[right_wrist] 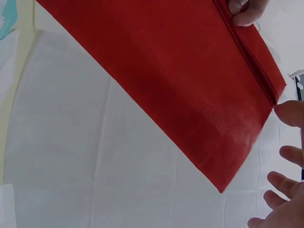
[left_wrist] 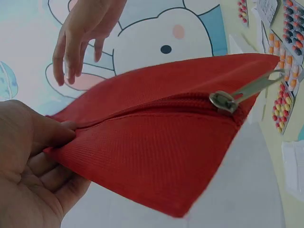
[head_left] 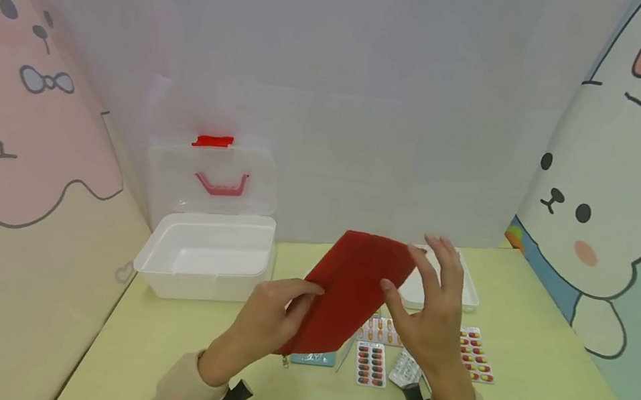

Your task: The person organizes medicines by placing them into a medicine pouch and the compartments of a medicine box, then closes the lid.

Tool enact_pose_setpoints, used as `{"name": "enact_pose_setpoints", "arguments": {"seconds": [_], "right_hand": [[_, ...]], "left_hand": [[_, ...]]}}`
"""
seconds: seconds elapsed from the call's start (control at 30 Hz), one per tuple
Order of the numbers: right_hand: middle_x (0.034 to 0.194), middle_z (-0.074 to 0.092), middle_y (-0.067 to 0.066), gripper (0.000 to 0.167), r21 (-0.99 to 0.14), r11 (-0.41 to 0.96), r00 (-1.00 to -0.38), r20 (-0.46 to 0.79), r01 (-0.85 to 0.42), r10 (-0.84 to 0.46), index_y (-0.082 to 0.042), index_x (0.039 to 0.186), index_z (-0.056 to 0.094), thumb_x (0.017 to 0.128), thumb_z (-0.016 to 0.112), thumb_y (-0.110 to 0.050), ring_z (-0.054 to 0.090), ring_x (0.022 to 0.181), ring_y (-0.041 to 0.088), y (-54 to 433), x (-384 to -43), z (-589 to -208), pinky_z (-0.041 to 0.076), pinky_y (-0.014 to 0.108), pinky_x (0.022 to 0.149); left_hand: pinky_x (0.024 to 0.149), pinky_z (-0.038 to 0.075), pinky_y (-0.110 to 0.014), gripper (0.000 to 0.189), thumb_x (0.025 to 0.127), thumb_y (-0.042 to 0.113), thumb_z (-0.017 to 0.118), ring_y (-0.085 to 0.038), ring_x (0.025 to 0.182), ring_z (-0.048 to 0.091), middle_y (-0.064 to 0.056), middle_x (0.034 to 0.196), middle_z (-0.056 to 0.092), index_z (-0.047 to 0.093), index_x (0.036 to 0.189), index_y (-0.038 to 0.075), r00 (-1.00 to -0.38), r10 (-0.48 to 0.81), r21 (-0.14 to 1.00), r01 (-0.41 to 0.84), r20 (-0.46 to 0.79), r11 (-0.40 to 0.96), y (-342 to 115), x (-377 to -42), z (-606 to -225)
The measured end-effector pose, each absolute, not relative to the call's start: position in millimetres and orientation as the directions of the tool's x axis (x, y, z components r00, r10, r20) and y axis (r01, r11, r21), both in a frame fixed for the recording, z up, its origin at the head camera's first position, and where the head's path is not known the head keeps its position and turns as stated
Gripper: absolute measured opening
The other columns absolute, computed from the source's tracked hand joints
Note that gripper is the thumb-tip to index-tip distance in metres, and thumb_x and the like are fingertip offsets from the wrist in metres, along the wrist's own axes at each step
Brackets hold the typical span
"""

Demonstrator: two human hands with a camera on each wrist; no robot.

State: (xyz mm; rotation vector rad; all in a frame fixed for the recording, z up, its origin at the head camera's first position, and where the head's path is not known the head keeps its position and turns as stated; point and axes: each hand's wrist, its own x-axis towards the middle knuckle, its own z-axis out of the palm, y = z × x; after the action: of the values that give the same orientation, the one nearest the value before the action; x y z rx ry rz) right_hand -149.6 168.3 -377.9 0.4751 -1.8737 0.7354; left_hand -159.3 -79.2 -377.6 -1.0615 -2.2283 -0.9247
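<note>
A red fabric zip pouch (head_left: 353, 292) is held up, tilted, above the table. My left hand (head_left: 271, 315) grips its edge between thumb and fingers, close to the zip line. The zip looks closed, with its metal slider and pull (left_wrist: 223, 102) at the end away from the left fingers in the left wrist view. Beside the opposite edge, my right hand (head_left: 432, 323) has its fingers spread and holds nothing. Its thumb comes very near the corner at the zip's end in the right wrist view; whether they touch, I cannot tell.
At the back left stands a white box (head_left: 187, 285) with its clear lid (head_left: 178, 174) raised. A white tray (head_left: 470, 293) is behind the right hand. Below lie several pill blister packs (head_left: 371, 365), a silver blister pack (head_left: 406, 370) and a blue packet (head_left: 313, 357).
</note>
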Motion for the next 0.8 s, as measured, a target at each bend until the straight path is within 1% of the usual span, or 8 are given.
{"name": "enact_pose_setpoints", "arguments": {"seconds": [0.17, 0.23, 0.3, 0.4, 0.5, 0.63, 0.73, 0.8], "right_hand": [[0.126, 0.058, 0.020, 0.050, -0.235, 0.724, -0.397, 0.916, -0.649, -0.058, 0.000, 0.126, 0.060, 0.097, 0.056, -0.041, 0.053, 0.118, 0.033, 156, -147, -380, 0.032, 0.015, 0.111], [0.123, 0.059, 0.017, 0.050, -0.237, 0.702, -0.425, 0.899, -0.672, -0.104, -0.001, 0.127, 0.059, 0.097, 0.056, -0.041, 0.056, 0.114, 0.031, 149, -147, -382, 0.034, 0.012, 0.109], [0.125, 0.060, 0.015, 0.051, -0.263, 0.682, -0.481, 0.864, -0.682, -0.149, -0.002, 0.129, 0.057, 0.097, 0.057, -0.041, 0.057, 0.116, 0.028, 141, -146, -385, 0.038, 0.015, 0.108], [0.133, 0.058, 0.015, 0.054, -0.312, 0.667, -0.567, 0.799, -0.676, -0.201, -0.004, 0.133, 0.054, 0.093, 0.064, -0.038, 0.056, 0.122, 0.028, 131, -144, -389, 0.048, 0.030, 0.104], [0.138, 0.056, 0.016, 0.059, -0.354, 0.657, -0.627, 0.742, -0.665, -0.235, -0.005, 0.136, 0.051, 0.088, 0.072, -0.032, 0.056, 0.126, 0.029, 123, -142, -392, 0.054, 0.042, 0.096], [0.138, 0.056, 0.016, 0.063, -0.368, 0.644, -0.649, 0.712, -0.671, -0.269, -0.005, 0.138, 0.049, 0.086, 0.075, -0.029, 0.057, 0.126, 0.031, 117, -142, -395, 0.054, 0.045, 0.094], [0.137, 0.058, 0.014, 0.062, -0.366, 0.638, -0.648, 0.708, -0.678, -0.282, -0.005, 0.138, 0.049, 0.086, 0.074, -0.028, 0.058, 0.125, 0.029, 114, -141, -397, 0.052, 0.044, 0.097], [0.135, 0.060, 0.012, 0.060, -0.366, 0.629, -0.642, 0.712, -0.685, -0.284, -0.005, 0.137, 0.050, 0.086, 0.074, -0.025, 0.061, 0.122, 0.027, 113, -141, -399, 0.055, 0.040, 0.094]], "left_hand": [[0.073, 0.060, -0.028, 0.015, 0.087, -0.001, 0.068, -0.017, 0.079, 0.073, -0.008, 0.093, 0.076, 0.073, 0.101, 0.004, -0.622, 0.343, 0.416, 0.752, 0.704, 0.511, -76, -158, -381], [0.072, 0.060, -0.027, 0.016, 0.087, -0.002, 0.068, -0.016, 0.079, 0.073, -0.008, 0.093, 0.076, 0.073, 0.101, 0.003, -0.627, 0.299, 0.425, 0.738, 0.719, 0.525, -74, -159, -382], [0.071, 0.059, -0.024, 0.015, 0.088, -0.002, 0.067, -0.014, 0.077, 0.073, -0.008, 0.093, 0.076, 0.074, 0.100, 0.003, -0.629, 0.259, 0.435, 0.726, 0.733, 0.532, -70, -159, -384], [0.067, 0.057, -0.020, 0.016, 0.088, -0.003, 0.066, -0.011, 0.071, 0.070, -0.008, 0.091, 0.076, 0.074, 0.100, 0.002, -0.630, 0.216, 0.452, 0.718, 0.746, 0.530, -66, -158, -385], [0.064, 0.055, -0.018, 0.017, 0.089, -0.003, 0.065, -0.009, 0.068, 0.067, -0.008, 0.092, 0.076, 0.074, 0.102, 0.002, -0.646, 0.195, 0.484, 0.708, 0.738, 0.514, -62, -155, -386], [0.067, 0.057, -0.019, 0.020, 0.089, -0.003, 0.064, -0.010, 0.073, 0.070, -0.009, 0.097, 0.076, 0.074, 0.106, 0.001, -0.684, 0.194, 0.539, 0.690, 0.703, 0.483, -59, -148, -385], [0.071, 0.058, -0.020, 0.021, 0.090, -0.002, 0.065, -0.012, 0.077, 0.072, -0.010, 0.100, 0.076, 0.073, 0.109, 0.001, -0.702, 0.199, 0.565, 0.682, 0.684, 0.464, -57, -143, -386], [0.071, 0.058, -0.020, 0.022, 0.089, -0.002, 0.065, -0.013, 0.078, 0.073, -0.011, 0.100, 0.076, 0.073, 0.110, 0.001, -0.698, 0.203, 0.562, 0.687, 0.687, 0.459, -56, -141, -386]]}}
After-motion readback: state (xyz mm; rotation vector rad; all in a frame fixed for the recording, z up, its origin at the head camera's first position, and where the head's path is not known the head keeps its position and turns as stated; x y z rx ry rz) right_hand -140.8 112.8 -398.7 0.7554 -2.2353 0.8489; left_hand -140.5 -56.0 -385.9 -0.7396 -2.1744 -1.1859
